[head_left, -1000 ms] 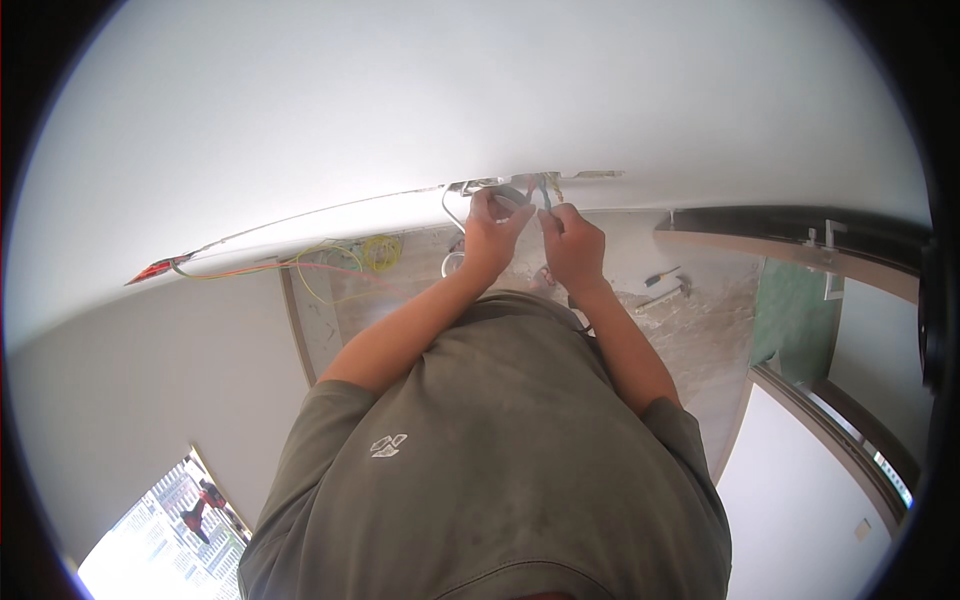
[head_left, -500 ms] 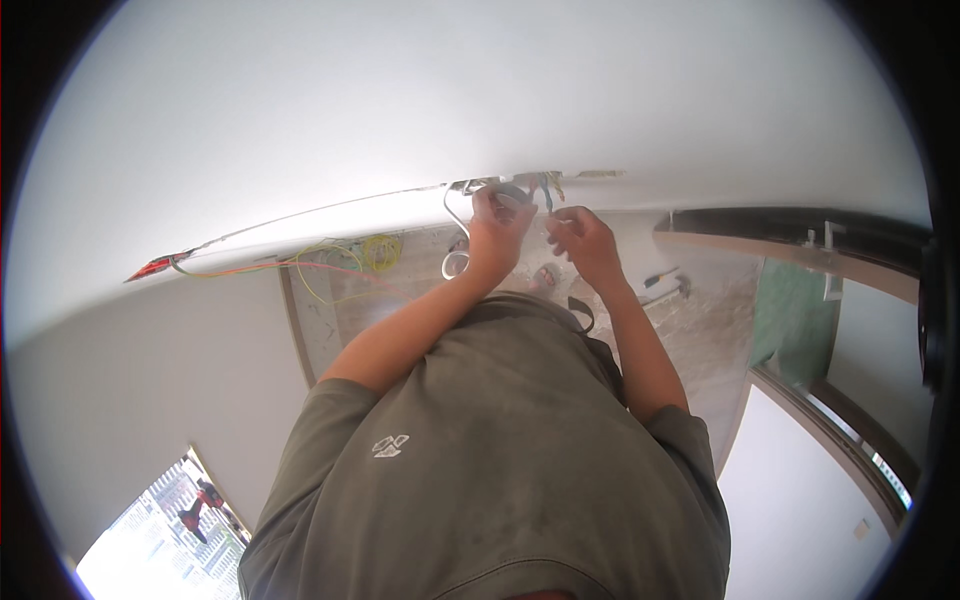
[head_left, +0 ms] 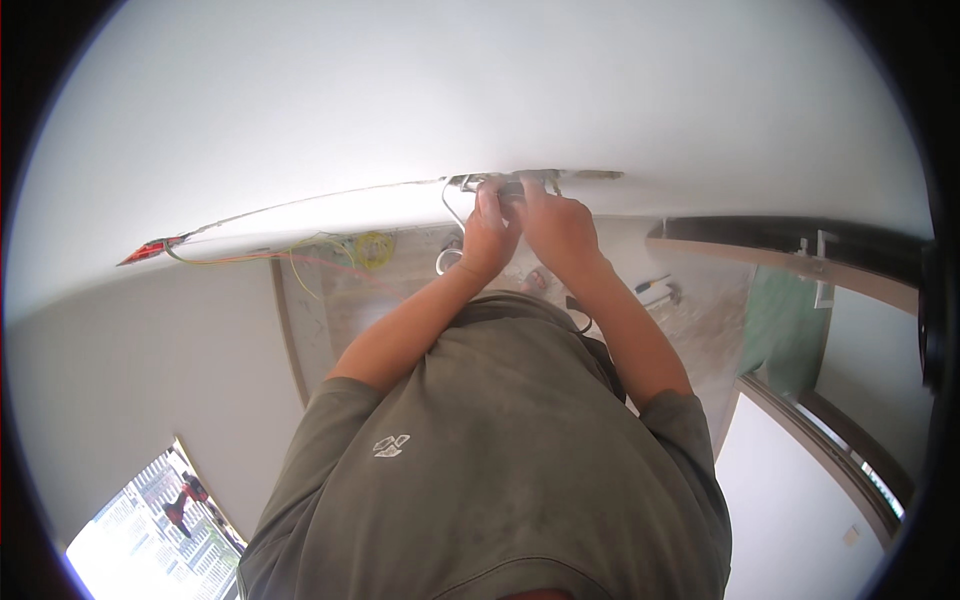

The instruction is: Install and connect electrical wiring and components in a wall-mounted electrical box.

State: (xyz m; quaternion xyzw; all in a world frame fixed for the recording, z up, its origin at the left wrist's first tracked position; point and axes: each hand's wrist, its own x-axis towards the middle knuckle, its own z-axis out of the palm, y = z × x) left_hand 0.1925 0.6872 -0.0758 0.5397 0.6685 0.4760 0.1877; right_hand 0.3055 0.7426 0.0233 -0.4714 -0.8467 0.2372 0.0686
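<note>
My left hand (head_left: 489, 236) is up at a cut slot in the white wall (head_left: 600, 174), its fingers closed around a small dark grey round thing (head_left: 511, 188) that looks like a roll of tape. Pressed close beside it, my right hand (head_left: 562, 228) has its fingers bent in at the same spot; what they pinch is hidden behind the hand. A yellowish wire (head_left: 557, 184) shows just past the right fingers. On the left, a white cable (head_left: 447, 203) hangs out of the slot.
A narrow groove runs left along the wall to a red piece (head_left: 150, 251) with thin wires trailing from it. Yellow wire (head_left: 374, 250) lies coiled below. Hand tools including a hammer (head_left: 672, 294) lie on the floor. A red and black drill (head_left: 184, 502) is at lower left, by the window.
My right hand has moved up and left against the left hand, covering the blue wire that hung there. My left hand has stayed close to the slot with the round thing.
</note>
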